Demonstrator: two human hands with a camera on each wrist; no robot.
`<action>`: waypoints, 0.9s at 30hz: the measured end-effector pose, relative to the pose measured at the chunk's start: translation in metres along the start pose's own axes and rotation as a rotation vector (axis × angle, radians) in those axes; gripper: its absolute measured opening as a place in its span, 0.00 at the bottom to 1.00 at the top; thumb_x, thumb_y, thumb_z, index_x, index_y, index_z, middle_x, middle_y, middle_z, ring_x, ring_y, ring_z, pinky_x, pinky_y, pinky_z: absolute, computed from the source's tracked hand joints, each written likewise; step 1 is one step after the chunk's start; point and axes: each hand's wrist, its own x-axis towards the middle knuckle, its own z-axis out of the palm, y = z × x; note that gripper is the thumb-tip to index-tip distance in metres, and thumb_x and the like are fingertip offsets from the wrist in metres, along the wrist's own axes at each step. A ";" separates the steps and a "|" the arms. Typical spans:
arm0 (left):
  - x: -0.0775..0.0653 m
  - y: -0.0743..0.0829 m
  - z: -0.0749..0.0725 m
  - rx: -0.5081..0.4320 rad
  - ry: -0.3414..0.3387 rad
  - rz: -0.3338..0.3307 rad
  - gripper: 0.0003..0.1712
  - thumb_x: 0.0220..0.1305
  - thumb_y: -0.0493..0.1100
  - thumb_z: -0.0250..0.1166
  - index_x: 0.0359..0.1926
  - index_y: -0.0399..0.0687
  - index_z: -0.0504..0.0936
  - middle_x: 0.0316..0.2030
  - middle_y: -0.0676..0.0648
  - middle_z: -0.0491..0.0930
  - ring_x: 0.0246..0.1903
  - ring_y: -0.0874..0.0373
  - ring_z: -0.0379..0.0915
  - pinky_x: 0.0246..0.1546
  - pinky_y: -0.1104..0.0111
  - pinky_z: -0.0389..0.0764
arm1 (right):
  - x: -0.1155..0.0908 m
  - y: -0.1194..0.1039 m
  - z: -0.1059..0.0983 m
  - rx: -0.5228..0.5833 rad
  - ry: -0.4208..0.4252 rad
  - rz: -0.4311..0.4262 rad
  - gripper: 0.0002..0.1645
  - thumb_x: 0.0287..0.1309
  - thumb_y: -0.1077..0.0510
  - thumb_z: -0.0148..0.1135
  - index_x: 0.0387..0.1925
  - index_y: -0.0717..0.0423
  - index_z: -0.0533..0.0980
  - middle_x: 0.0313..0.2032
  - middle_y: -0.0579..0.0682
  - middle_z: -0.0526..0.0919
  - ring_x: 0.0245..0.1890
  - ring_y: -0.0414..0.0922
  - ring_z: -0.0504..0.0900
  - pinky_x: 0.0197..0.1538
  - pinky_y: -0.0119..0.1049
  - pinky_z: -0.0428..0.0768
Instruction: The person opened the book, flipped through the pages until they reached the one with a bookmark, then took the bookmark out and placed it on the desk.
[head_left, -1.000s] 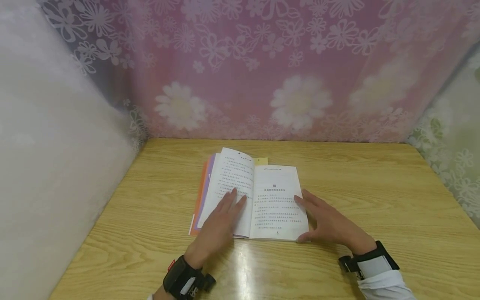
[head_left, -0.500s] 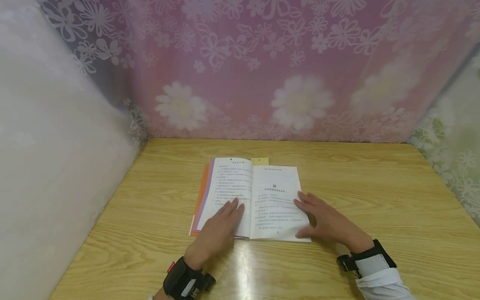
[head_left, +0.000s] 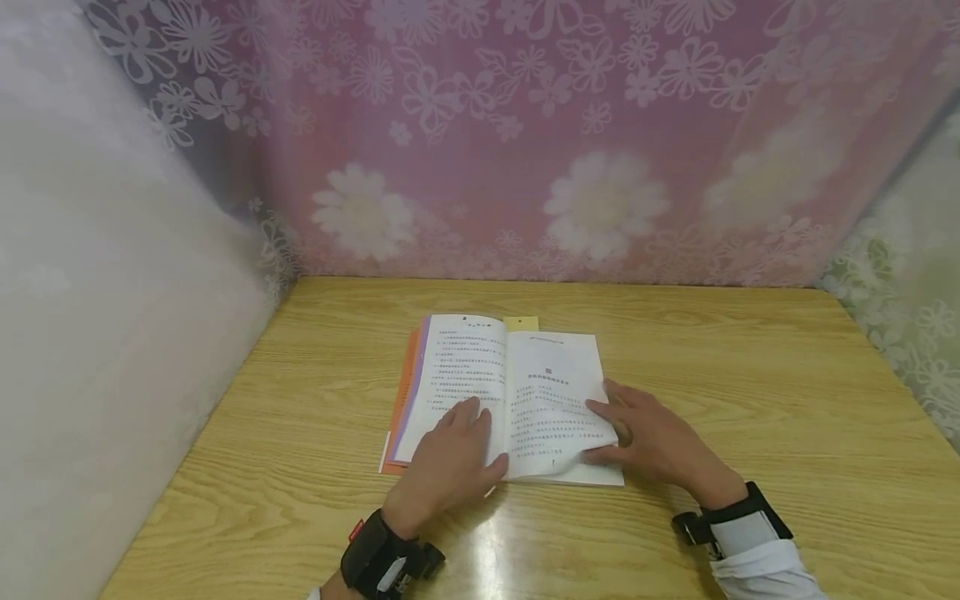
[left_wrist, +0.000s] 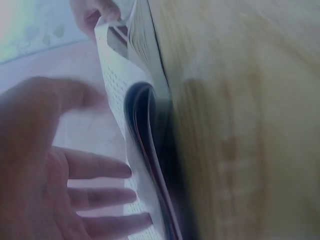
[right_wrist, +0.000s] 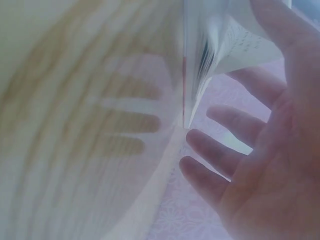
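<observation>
An open book (head_left: 461, 358) lies on the wooden table, its left pages curving up from the spine. Across the lower part of the left page rests my left hand (head_left: 442, 467), fingers extended and thumb spread toward the spine. In the left wrist view those fingertips (left_wrist: 142, 220) touch the paper beside the rolled-over pages. My right hand (head_left: 660, 433) pinches the right-hand page (head_left: 551, 408) near its lower outer corner. That corner bends up off the pages below. In the right wrist view, the lifted page (right_wrist: 250, 47) bows between thumb and index finger while the other fingers spread apart.
Orange and purple cover edges (head_left: 401, 392) show beneath the book's left side. A yellow tab (head_left: 522, 323) sticks out at its top. Wood-grain table (head_left: 787, 375) surrounds the book, with a pink floral curtain (head_left: 480, 167) behind and a pale sheet (head_left: 135, 292) at left.
The raised left page settled flat onto the left side. My left thumb then spread toward the spine. My right thumb moved inward, and the right page's lower corner now curls up.
</observation>
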 end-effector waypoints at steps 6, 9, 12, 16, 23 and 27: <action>0.005 0.012 0.001 -0.007 0.014 -0.066 0.53 0.42 0.82 0.58 0.45 0.36 0.76 0.40 0.46 0.68 0.35 0.54 0.66 0.32 0.63 0.74 | 0.000 -0.001 -0.003 0.000 0.039 0.010 0.49 0.44 0.28 0.64 0.61 0.54 0.73 0.66 0.63 0.63 0.62 0.63 0.65 0.57 0.58 0.68; 0.006 0.016 0.003 -0.006 0.024 -0.096 0.54 0.38 0.83 0.58 0.43 0.37 0.74 0.36 0.48 0.64 0.33 0.55 0.64 0.32 0.64 0.72 | 0.000 -0.003 -0.004 -0.006 0.054 0.015 0.48 0.44 0.28 0.65 0.61 0.53 0.74 0.66 0.62 0.63 0.62 0.62 0.66 0.56 0.57 0.68; 0.008 0.018 0.004 0.006 0.026 -0.118 0.56 0.36 0.84 0.58 0.45 0.36 0.74 0.37 0.47 0.65 0.35 0.54 0.64 0.34 0.62 0.73 | 0.001 -0.005 -0.005 -0.013 0.071 0.024 0.47 0.44 0.29 0.65 0.61 0.53 0.74 0.66 0.61 0.64 0.61 0.62 0.67 0.56 0.57 0.69; 0.009 0.022 0.005 0.033 0.039 -0.139 0.58 0.37 0.83 0.60 0.48 0.34 0.74 0.41 0.44 0.67 0.37 0.51 0.66 0.34 0.60 0.74 | 0.003 -0.011 -0.007 -0.013 0.095 0.034 0.45 0.44 0.30 0.66 0.59 0.53 0.75 0.65 0.61 0.65 0.61 0.62 0.67 0.56 0.58 0.69; 0.008 0.023 0.005 0.023 0.070 -0.149 0.50 0.43 0.74 0.62 0.50 0.33 0.73 0.45 0.43 0.69 0.41 0.49 0.68 0.35 0.59 0.75 | 0.004 -0.014 -0.007 0.002 0.119 0.023 0.49 0.44 0.27 0.63 0.62 0.52 0.73 0.67 0.61 0.62 0.62 0.62 0.66 0.56 0.58 0.69; 0.005 0.020 0.005 -0.032 0.082 -0.154 0.53 0.48 0.69 0.61 0.62 0.31 0.68 0.55 0.37 0.70 0.51 0.44 0.70 0.42 0.56 0.77 | 0.002 -0.012 -0.007 0.026 0.121 0.024 0.58 0.43 0.24 0.61 0.70 0.52 0.62 0.70 0.62 0.56 0.65 0.62 0.62 0.56 0.59 0.68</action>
